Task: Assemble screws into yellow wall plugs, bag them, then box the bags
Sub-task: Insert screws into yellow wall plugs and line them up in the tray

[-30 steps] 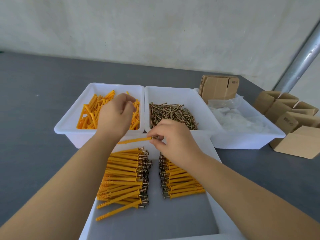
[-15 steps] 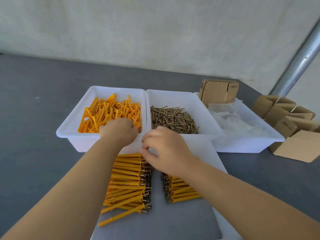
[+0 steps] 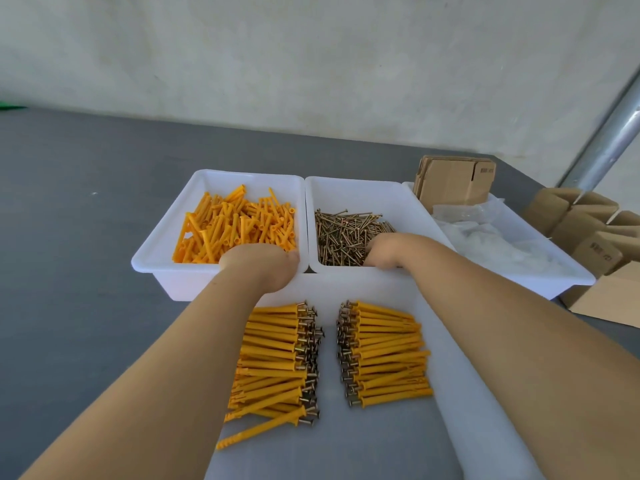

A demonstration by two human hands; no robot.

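Table (image 3: 86, 271): grey, carrying three white bins in a row at the far side and a white tray nearer.
Tray (image 3: 446, 393): two piles of assembled plugs, left pile (image 3: 277, 355) and right pile (image 3: 384, 355), screw heads facing each other across a bare gap; left pile now one piece fuller than a second ago, when a finished plug was hanging above it in the right hand.
Plug bin (image 3: 152, 258): leftmost, loose yellow wall plugs (image 3: 235, 226) heaped inside.
Screw bin (image 3: 363, 192): middle, loose screws (image 3: 343, 233) piled toward its near side.
Bag bin (image 3: 554, 275): rightmost, clear bags (image 3: 502, 244) inside, flat cardboard (image 3: 453, 181) propped at its far end, more boxes (image 3: 588, 233) beyond on the table.
Left hand (image 3: 259, 268): over the near rim of the plug bin, back in after pulling out half a second ago; fingers hidden, so grip cannot be told.
Right hand (image 3: 384, 251): moved from the tray into the screw bin, fingertips buried among the screws; pinching one or not cannot be told.
Meaning: one cycle closed, next plug and screw being fetched at once; assembly stage only, bagging and boxing not yet begun.
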